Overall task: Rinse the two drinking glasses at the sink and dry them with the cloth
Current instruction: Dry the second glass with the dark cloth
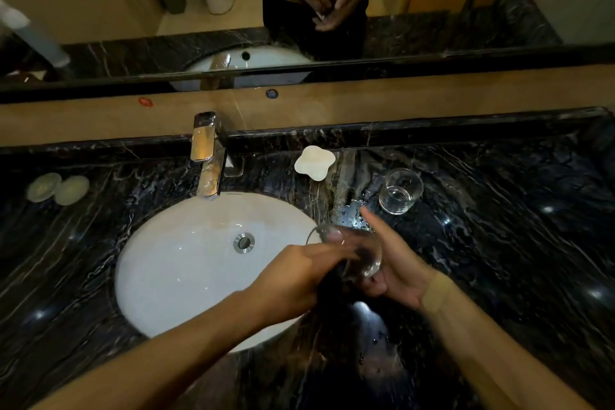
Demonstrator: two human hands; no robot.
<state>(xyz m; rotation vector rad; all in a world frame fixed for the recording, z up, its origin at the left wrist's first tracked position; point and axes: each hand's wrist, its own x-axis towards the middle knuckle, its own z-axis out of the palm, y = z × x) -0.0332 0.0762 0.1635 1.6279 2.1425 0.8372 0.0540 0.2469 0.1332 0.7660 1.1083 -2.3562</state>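
Over sink (159,276) edge: glass (352,253), cupped by right hand (396,271); left hand (293,280) clutches dark cloth (332,283), drying it. Second glass (399,191) on counter (499,243), drying status unclear.

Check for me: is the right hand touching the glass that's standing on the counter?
Apart. The head view shows dark counter between the right hand and the standing glass; that hand cradles the other glass.

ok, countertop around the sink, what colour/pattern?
Black marble with white veining, on the countertop around the white sink. Head view, the only one.
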